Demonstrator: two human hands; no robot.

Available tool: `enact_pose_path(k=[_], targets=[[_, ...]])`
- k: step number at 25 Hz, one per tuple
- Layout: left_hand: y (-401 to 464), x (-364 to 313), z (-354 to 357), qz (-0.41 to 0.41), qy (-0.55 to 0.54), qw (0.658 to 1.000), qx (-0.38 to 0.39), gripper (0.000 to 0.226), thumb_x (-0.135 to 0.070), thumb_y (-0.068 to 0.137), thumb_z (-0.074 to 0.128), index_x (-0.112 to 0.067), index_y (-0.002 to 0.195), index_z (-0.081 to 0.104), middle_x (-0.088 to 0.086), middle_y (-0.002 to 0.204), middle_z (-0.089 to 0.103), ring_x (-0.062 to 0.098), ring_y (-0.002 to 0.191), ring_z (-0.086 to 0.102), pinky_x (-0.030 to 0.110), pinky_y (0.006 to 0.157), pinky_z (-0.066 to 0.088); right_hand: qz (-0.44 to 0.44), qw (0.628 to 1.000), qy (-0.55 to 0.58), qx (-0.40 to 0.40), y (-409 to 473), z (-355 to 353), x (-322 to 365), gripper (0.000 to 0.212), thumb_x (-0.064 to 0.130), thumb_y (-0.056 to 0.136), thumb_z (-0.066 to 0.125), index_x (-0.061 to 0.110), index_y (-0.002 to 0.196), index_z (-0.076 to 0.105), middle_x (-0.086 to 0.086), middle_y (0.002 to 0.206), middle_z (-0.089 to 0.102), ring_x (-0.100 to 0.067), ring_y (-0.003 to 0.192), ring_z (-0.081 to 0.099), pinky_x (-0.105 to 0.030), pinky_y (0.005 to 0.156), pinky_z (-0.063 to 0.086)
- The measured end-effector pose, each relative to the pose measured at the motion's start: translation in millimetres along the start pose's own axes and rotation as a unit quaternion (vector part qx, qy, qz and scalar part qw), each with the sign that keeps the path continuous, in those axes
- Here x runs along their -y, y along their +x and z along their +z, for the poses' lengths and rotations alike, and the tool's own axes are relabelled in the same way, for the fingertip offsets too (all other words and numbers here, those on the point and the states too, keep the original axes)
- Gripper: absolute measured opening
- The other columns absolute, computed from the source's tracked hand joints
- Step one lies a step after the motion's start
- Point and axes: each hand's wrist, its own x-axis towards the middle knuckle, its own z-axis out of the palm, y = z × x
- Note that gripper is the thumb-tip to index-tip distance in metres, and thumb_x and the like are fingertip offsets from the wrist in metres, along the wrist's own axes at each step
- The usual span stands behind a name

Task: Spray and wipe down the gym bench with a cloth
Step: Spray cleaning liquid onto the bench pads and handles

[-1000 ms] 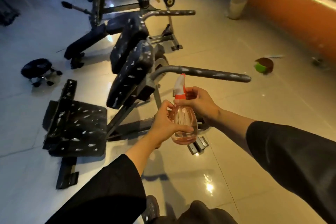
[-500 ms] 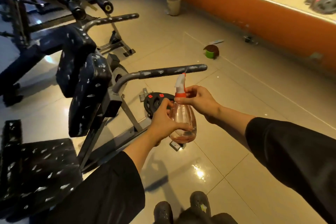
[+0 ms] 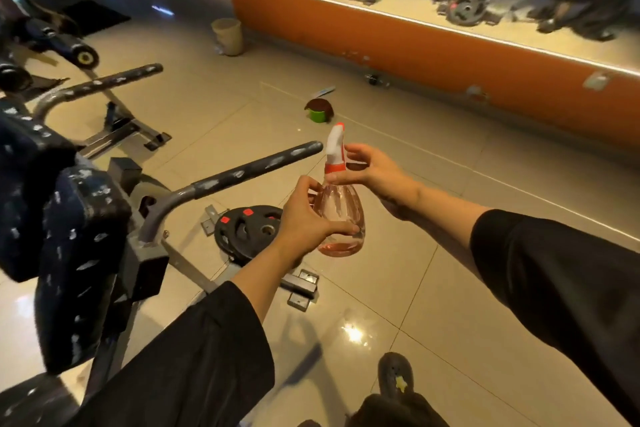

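Bench shifted left; both hands hold near-empty spray bottle.

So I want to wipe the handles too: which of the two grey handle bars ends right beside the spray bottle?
The nearer bar; its tip sits just left of the spray bottle nozzle. The other bar ends farther back and left.

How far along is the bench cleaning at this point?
Early. Nothing looks wiped: the bench pads show pale flecks. In hand: the left hand grips the spray bottle by its body, the right hand holds its neck. Left: spraying and wiping; no cloth is in view.
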Motion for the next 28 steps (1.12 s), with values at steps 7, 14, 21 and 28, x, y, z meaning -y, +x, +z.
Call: enact_pose_path(k=[7,14,21,28], targets=[[104,-45,59,0.026,0.122,0.989,-0.079,0.073,-0.033,0.051,0.09,-0.029,0.102,0.038,0.0,0.11,0.052,0.02,0.096,0.055,0.038,0.075,0.051,-0.016,0.992,0.008,-0.121,70,-85,35,0.029,0.027,0.083,0.074,-0.002,0.088,0.074,-0.013,0.094,0.069,-0.008,0.085,0.06,-0.019,0.068,0.045],[233,-94,130,0.032,0.15,0.982,-0.113,0.075,-0.028,0.054,0.089,-0.02,0.108,0.038,0.001,0.11,0.042,0.024,0.093,0.053,0.036,0.074,0.05,0.045,0.983,0.111,-0.142,174,-192,40,0.017,0.014,0.076,0.078,0.001,0.086,0.071,-0.011,0.094,0.069,-0.017,0.093,0.06,-0.026,0.064,0.038],[361,-108,134,0.099,0.013,0.993,-0.069,0.075,-0.02,0.083,0.071,-0.031,0.144,0.029,-0.003,0.137,0.031,0.01,0.128,0.032,0.027,0.109,0.031,-0.006,0.997,0.053,-0.053,277,-263,15,0.019,-0.005,0.075,0.074,-0.005,0.093,0.069,-0.022,0.086,0.066,-0.025,0.075,0.064,-0.033,0.074,0.054],[553,-122,117,0.248,0.264,0.931,0.046,0.042,-0.01,0.089,0.064,-0.027,0.128,0.058,0.004,0.147,0.036,0.027,0.137,0.024,0.041,0.113,0.029,0.032,0.999,-0.036,0.009,412,-332,6,0.026,0.0,0.076,0.074,-0.002,0.102,0.071,-0.022,0.099,0.071,-0.034,0.096,0.067,-0.042,0.096,0.049]])
